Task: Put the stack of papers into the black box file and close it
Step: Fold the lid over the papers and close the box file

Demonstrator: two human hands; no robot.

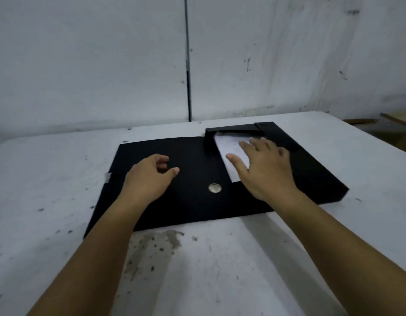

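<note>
The black box file [197, 179] lies opened flat on the white table [220, 270], and the papers [229, 151] already sit in its tray half — white sheet showing just under and ahead of the right hand's fingertips, tucked partly beneath a black flap at the far end. Right hand [263, 169]: fingers spread apart, palm down over the papers, gripping nothing; whether the palm actually presses on the sheet I cannot tell. Left hand [149, 179]: fingers loosely curled, thumb out, resting on or just above the flat cover, clamped on nothing. A round metal snap [214, 188] sits between the two hands, nearer the right thumb. Judgement: loading looks done, closing not begun. Risks from here — if the cover is swung over before the right hand withdraws, it will catch the fingers; if the papers are not seated square under the far flap, a corner could buckle or stick out and keep the snap from meeting its mate.
</note>
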